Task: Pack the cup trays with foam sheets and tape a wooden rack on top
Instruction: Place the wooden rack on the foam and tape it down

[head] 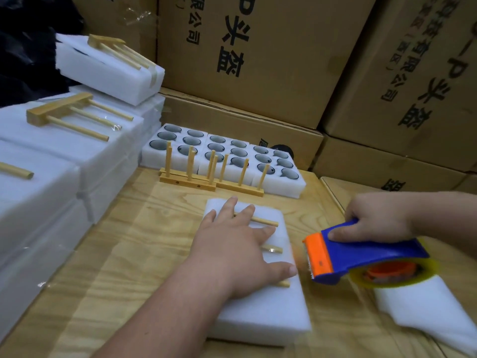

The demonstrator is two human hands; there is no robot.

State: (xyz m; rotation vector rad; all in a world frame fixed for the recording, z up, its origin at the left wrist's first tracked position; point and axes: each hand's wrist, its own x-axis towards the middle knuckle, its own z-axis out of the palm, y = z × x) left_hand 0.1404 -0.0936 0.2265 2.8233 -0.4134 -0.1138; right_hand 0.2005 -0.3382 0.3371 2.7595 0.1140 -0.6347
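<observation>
Near the front edge of the light wooden tabletop (124,228) sits a white rectangular foam block (260,311) with a pale wooden peg rack (267,223) lying flat on top. The left hand (232,251) is spread wide open, palm down, pressing on the rack and the foam, so most of the rack is hidden; only three peg tips poke out from under the fingers on the right side.

The right hand (374,218) is curled round the handle of a blue and orange tape dispenser (361,254) with a roll of clear yellowish tape, thumb along the blue side. The toothed orange end is just beside the foam block's right edge, close to the left thumb; can't tell if it's actually touching, since that bit is motion-blurred. Under the dispenser, toward the front right corner, lies a folded white foam sheet (426,303), also blurry and cut off by the frame.

Toward the back edge there's a row of white foam cup trays (224,156) with dark cups in the holes, and two upright wooden peg racks (211,177) right in front of them. Along the left edge are stacked white foam packs with racks taped on top (77,117), partly cut off. Brown cardboard boxes (258,47) with black print wall off the back.
</observation>
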